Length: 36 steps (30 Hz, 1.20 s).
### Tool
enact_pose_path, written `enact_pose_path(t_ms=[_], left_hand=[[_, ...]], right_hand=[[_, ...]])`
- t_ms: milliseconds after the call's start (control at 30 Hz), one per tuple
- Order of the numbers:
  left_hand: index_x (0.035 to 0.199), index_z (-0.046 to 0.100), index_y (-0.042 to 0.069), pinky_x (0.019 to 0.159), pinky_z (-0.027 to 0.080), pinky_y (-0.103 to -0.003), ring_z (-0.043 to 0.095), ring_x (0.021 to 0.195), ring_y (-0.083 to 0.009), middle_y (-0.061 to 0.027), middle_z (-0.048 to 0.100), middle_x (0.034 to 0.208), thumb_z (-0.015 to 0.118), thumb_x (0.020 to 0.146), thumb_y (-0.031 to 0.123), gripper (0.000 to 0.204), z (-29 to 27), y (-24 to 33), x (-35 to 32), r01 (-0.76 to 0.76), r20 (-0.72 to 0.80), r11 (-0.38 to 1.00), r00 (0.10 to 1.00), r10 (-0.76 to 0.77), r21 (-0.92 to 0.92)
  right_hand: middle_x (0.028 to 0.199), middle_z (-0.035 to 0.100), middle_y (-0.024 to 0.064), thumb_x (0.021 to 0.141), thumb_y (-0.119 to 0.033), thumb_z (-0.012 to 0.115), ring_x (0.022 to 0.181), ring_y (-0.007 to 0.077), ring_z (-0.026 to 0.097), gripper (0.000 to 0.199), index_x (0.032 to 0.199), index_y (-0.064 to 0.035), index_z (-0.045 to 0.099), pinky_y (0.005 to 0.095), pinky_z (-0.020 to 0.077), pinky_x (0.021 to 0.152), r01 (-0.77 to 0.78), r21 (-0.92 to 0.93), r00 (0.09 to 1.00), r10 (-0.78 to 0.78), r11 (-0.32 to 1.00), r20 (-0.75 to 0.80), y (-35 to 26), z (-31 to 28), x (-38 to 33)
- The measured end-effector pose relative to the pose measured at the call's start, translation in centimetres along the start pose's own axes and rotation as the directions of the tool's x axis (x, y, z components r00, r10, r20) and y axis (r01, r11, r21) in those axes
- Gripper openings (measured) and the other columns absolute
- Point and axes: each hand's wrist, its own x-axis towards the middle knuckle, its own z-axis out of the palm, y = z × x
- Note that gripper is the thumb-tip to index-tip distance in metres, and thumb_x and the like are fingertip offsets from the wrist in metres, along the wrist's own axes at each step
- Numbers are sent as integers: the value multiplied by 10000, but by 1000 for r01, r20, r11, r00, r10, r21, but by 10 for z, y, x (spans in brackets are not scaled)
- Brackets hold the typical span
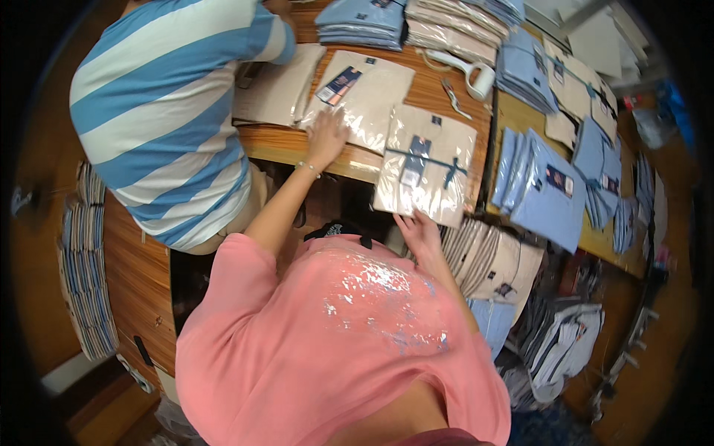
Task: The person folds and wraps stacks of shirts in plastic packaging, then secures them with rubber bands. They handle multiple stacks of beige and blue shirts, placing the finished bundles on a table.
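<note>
My left hand point(327, 137), slightly blurred, lies with its fingers spread on the near edge of a beige folded garment in a clear bag point(375, 93). A dark blue hang tag point(339, 85) rests on that bag. To the right is a bundle of bagged beige garments point(439, 197), tied with a dark green ribbon point(435, 164) in a bow and bearing another dark tag point(415, 160). This bundle juts over the table's near edge. My right hand point(422, 236) grips its front edge; some of the fingers are hidden beneath it.
A co-worker in a blue-and-white striped shirt point(171, 111) stands close on my left, beside more beige garments point(279, 85). Scissors point(455, 99) and a white tape dispenser point(468, 74) lie at the back of the table. Blue garment stacks point(547, 186) fill a table on the right.
</note>
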Motion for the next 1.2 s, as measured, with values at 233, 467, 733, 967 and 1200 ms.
enact_pose_path(t_ms=[233, 467, 733, 967, 1200], left_hand=[[1260, 472, 97, 1023, 242, -544, 362, 1229, -353, -188, 416, 1308, 567, 833, 255, 464, 2, 71, -38, -395, 110, 915, 909, 402, -83], [1275, 443, 82, 1040, 214, -526, 329, 1261, -352, -166, 403, 1318, 587, 837, 284, 503, 2, 99, -39, -362, 190, 921, 903, 385, -145], [1213, 477, 44, 1042, 240, -473, 307, 1247, -392, -204, 374, 1308, 573, 833, 136, 402, -13, 61, 21, -417, 55, 871, 894, 445, -260], [1160, 518, 41, 1050, 229, -485, 282, 1263, -413, -200, 384, 1305, 565, 822, 113, 349, -14, 56, 20, -411, 211, 830, 835, 509, -377], [1172, 515, 58, 1063, 213, -488, 244, 1305, -389, -165, 380, 1330, 559, 828, 150, 359, -3, 72, 27, -423, 336, 760, 713, 615, -494]], right_hand=[[1244, 500, 190, 942, -216, 407, 1127, 299, 522, 344, 1215, -7, 414, 473, 467, 874, -71, -345, 945, 173, 936, 276, -12, -15, 9], [852, 641, 64, 863, -102, 562, 745, 109, 590, 206, 1051, -22, 588, 238, 468, 691, 625, -706, 764, -446, 334, 466, -13, -25, -7], [1427, 261, 189, 822, -200, 586, 1327, 367, 232, 532, 1323, -117, 428, 549, 133, 1061, 311, -712, 208, -686, -629, 697, -32, 52, 1], [1468, 201, 189, 842, -325, 552, 1373, 342, 148, 635, 1391, -100, 324, 608, 82, 1050, 48, -677, 513, -564, -734, 648, -39, 28, 63], [1469, 221, 166, 846, -323, 547, 1370, 323, 178, 630, 1395, -112, 320, 592, 55, 1060, 89, -703, 283, -658, -706, 697, -56, 58, 53]])
